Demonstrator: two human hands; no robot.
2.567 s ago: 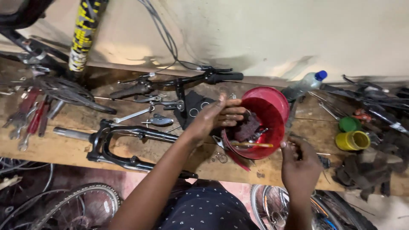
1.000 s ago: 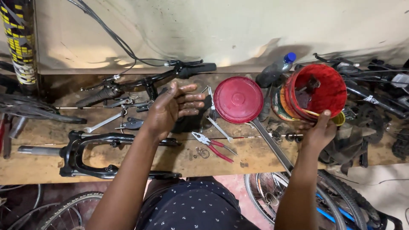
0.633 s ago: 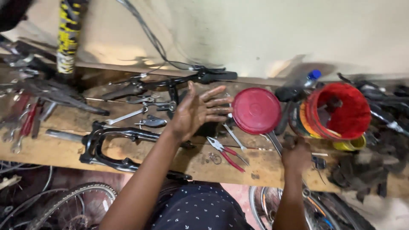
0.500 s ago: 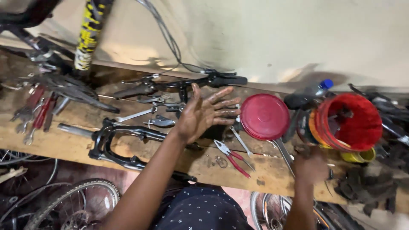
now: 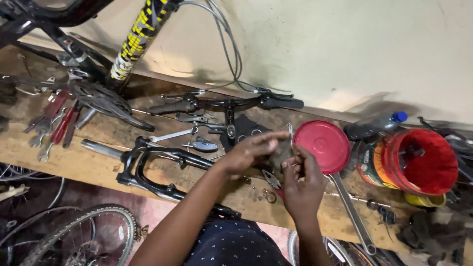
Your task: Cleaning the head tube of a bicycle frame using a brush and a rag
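Bench (image 5: 103,162): worn wood, loaded with cycle parts, running under both your hands.

Fork (image 5: 162,170): black, lying flat just left of your left forearm, unmoved against the earlier views.

Bucket (image 5: 419,160): red, now tipped on its side well to the right of your right hand. It stood under your hands 2.6 s ago, so you have set it aside and the sorting in it appears finished.

Lid (image 5: 321,146): red, flat on the bench just right of your right hand, off the bucket.

Pliers (image 5: 272,180): red-handled, lying directly below your hands, mostly hidden by them.

Left hand (image 5: 253,150): half a second ago it was spread open, fingers splayed; it has since come in, palm down, fingers loosely curled, tips meeting your right hand.

Right hand (image 5: 301,183): risen from the bench edge, held upright, fingertips pinched together against the left. Something small and dark may sit between them; I cannot tell what.
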